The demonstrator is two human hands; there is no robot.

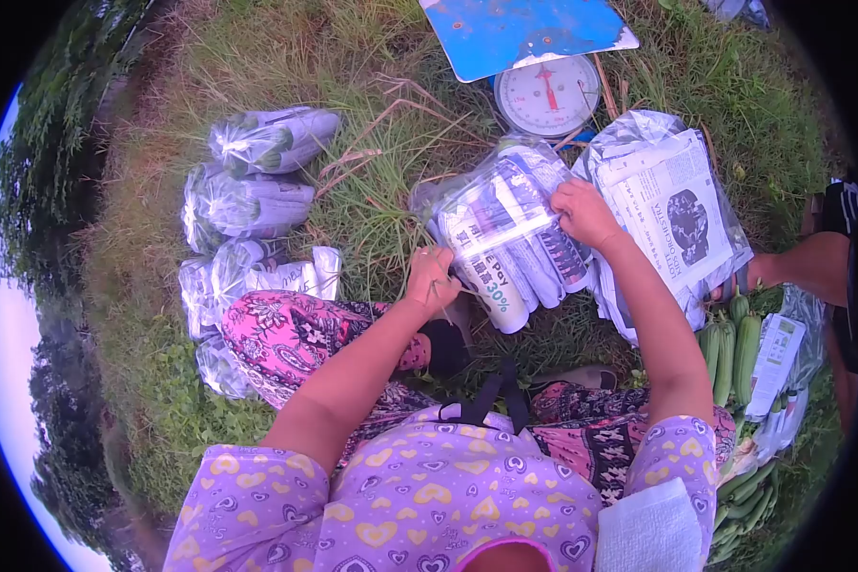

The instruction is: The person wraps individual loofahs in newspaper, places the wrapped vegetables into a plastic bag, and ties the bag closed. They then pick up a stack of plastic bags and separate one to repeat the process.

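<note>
In front of my knees lies a clear plastic bag [424, 198] around newspaper-wrapped bundles [505, 214], with printed sheets showing through it. At the near left edge of this bag, my left hand [433, 280] has its fingers closed on the plastic. My right hand [585, 212] pinches the bag's right side, its fingers bent against the plastic. What is inside the paper wrapping is hidden. Just right of my right hand sits a stack of newspaper sheets [672, 205] on clear plastic.
A dial scale [547, 95] with a blue platform [524, 33] stands beyond the bag. Several filled plastic bags [257, 205] line the grass at left. Long green vegetables [732, 353] lie at right beside plastic-wrapped paper [775, 367]. Another person's limb [801, 267] reaches in from the right.
</note>
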